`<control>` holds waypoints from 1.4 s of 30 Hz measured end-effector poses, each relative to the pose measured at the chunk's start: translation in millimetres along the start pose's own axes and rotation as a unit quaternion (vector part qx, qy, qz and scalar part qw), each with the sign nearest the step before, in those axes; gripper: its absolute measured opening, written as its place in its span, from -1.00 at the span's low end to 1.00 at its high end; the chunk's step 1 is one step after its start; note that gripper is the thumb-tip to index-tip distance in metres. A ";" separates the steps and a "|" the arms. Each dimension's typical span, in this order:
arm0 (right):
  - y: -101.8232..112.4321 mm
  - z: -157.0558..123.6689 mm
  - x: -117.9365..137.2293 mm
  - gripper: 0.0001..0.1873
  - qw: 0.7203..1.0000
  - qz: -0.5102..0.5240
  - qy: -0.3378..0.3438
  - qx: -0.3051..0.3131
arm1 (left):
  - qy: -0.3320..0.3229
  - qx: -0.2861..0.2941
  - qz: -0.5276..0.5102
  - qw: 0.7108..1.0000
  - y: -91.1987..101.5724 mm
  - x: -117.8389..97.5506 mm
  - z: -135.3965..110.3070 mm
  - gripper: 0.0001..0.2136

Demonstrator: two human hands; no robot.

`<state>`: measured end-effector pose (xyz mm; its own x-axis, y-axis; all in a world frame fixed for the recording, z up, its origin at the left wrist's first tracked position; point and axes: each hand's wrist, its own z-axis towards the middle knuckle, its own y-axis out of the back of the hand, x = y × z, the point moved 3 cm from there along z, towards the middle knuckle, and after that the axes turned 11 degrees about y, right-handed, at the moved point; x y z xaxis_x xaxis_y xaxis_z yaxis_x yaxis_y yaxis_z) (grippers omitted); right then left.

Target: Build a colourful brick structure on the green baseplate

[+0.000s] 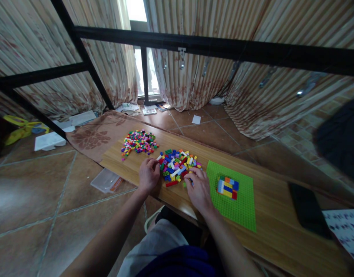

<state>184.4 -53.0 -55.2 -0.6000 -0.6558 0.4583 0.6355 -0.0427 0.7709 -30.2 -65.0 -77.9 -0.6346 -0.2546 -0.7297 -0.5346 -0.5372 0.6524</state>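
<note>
Left hand [149, 175], right hand [199, 187], frame centre: any grasp cannot be told.
Multicoloured plastic brick pile [177, 166]: could be scattered by hasty sweeping.

A long wooden bench [271, 207] is viewed from above. The left hand [149, 177] is held at the left edge of a heap of larger bricks [175, 163], its fingers [150, 161] bent; the right hand [200, 188] is lowered over the heap's right side. Whether a brick is gripped by either cannot be made out. A second heap, of smaller pieces [140, 142], is spread toward the bench's left end. Right of the hands, a green baseplate [243, 211] is laid flat, with a compact multicoloured brick assembly [228, 187] mounted on it. Farther right, a dark flat object [308, 207] is placed near a printed sheet [346, 232].
</note>
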 end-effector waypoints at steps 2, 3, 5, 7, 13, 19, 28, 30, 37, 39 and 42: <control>-1.3 -0.8 4.3 -0.88 1.000 -0.013 0.001 0.013 | 0.001 -0.001 -0.005 1.000 0.0 -0.7 -0.2 -0.82; -3.2 -1.0 7.1 -0.90 1.000 -0.020 0.001 0.021 | 0.001 -0.001 -0.008 1.000 0.1 -1.0 -0.2 -0.82; -8.5 -0.7 12.5 -0.92 0.999 -0.034 0.001 0.036 | 0.003 -0.002 -0.019 1.000 0.4 -0.9 0.0 -0.83; -13.2 -0.1 15.7 -0.93 0.998 -0.040 -0.002 0.043 | 0.005 -0.005 -0.034 0.999 1.2 0.5 0.7 -0.83; -1.2 -0.6 12.6 -0.89 0.995 0.092 -0.043 -0.022 | -0.017 -0.054 -0.090 0.994 13.0 -7.0 -10.8 -0.83; 26.4 -10.6 21.1 -0.83 0.914 0.380 -0.143 0.008 | -0.142 0.154 -0.211 0.955 27.9 -75.2 -57.5 -0.68; 39.3 -51.1 28.2 -0.82 0.775 0.568 -0.276 -0.001 | -0.141 0.426 -0.225 0.865 42.3 -115.7 -80.9 -0.78; 38.5 -61.0 29.9 -0.78 0.744 0.594 -0.304 0.000 | -0.146 0.425 -0.207 0.869 41.0 -115.7 -87.5 -0.79; 46.2 -83.1 34.5 -0.70 0.716 0.629 -0.301 -0.017 | -0.165 0.426 -0.197 0.867 30.1 -117.9 -114.4 -0.81; 48.3 -87.8 35.2 -0.70 0.680 0.660 -0.320 -0.026 | -0.147 0.425 -0.206 0.869 27.2 -117.4 -120.0 -0.82; 51.1 -93.1 35.0 -0.72 0.614 0.707 -0.349 -0.047 | -0.075 0.407 -0.265 0.871 23.4 -113.1 -123.5 -0.85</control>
<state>241.1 -148.3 -40.9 0.5419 0.3932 0.7427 0.7659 0.1328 -0.6291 98.0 -148.1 -5.4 -0.2122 -0.0037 -0.9772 -0.9543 0.2164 0.2064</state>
